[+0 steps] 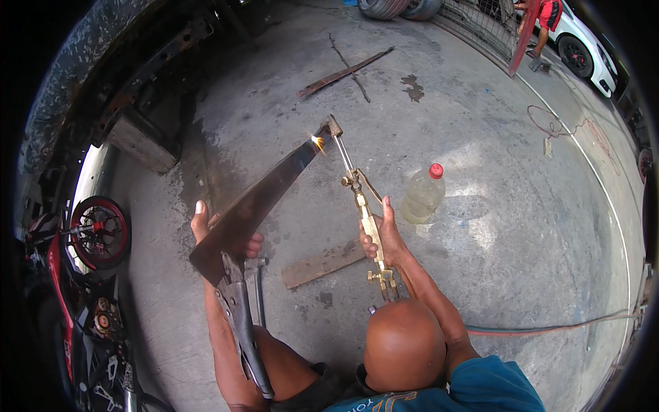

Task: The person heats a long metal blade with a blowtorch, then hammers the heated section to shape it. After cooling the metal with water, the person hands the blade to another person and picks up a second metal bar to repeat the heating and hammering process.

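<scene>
My left hand (200, 223) is closed around the near end of a long, dark metal plate (257, 206), with the thumb on its left edge and fingertips showing at its right. Locking pliers (238, 309) are clamped on the plate's near corner, their handles pointing back toward me. My right hand (386, 238) grips a brass cutting torch (364, 206) by its body. The torch head is at the plate's narrow far tip, where a bright flame (318, 142) glows orange and white. A metal tool with a T-shaped head (257, 263) shows beside the pliers, partly hidden.
A clear bottle with a red cap (423, 194) stands right of the torch. A wooden board (324, 264) lies on the concrete floor; crossed strips (347, 70) lie farther off. Hoses (549, 329) run right. A motorcycle (96, 275) is at left. A person in red shorts (549, 15) stands near a white car (583, 44).
</scene>
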{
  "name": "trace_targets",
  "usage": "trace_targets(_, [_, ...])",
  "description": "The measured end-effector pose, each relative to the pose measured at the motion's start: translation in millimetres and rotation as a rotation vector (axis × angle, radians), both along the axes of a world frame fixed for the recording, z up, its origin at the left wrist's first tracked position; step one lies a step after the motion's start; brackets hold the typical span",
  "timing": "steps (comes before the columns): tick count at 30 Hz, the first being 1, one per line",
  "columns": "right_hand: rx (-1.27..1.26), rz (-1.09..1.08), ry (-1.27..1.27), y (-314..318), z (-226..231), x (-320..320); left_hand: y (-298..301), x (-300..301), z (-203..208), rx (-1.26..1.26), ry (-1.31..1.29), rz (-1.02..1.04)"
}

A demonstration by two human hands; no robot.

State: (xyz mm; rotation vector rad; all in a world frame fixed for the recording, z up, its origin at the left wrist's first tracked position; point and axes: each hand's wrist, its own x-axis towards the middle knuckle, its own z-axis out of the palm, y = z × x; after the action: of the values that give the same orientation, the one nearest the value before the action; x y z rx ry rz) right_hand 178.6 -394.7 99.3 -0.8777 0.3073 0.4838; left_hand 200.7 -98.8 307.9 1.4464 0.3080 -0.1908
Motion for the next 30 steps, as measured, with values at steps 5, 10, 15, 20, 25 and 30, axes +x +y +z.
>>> trace_targets(5, [0.008, -0.011, 0.024, -1.1, -0.6, 10.0, -0.3, 5.2, 1.1, -0.009, 0.024, 0.003])
trace_targets(10, [-0.015, -0.028, 0.018, -1.8, -2.4, 11.2, -5.1, 3.1, 0.9, 0.039, -0.001, 0.049])
trace_targets(15, [-0.002, -0.026, 0.000, -0.9, -3.2, 11.8, -4.3, 2.3, 2.9, 0.045, -0.010, 0.034])
trace_targets(20, [-0.037, -0.016, -0.022, -3.4, 2.8, 8.5, -1.8, 5.9, 0.0, 0.027, -0.004, 0.011])
trace_targets(25, [-0.064, -0.014, -0.058, -2.9, 2.6, 5.6, -3.6, 5.0, 1.3, 0.052, -0.020, 0.022])
trace_targets(30, [-0.043, -0.027, -0.045, -3.0, 3.0, 6.6, -4.1, 3.2, 1.9, 0.033, -0.023, 0.024])
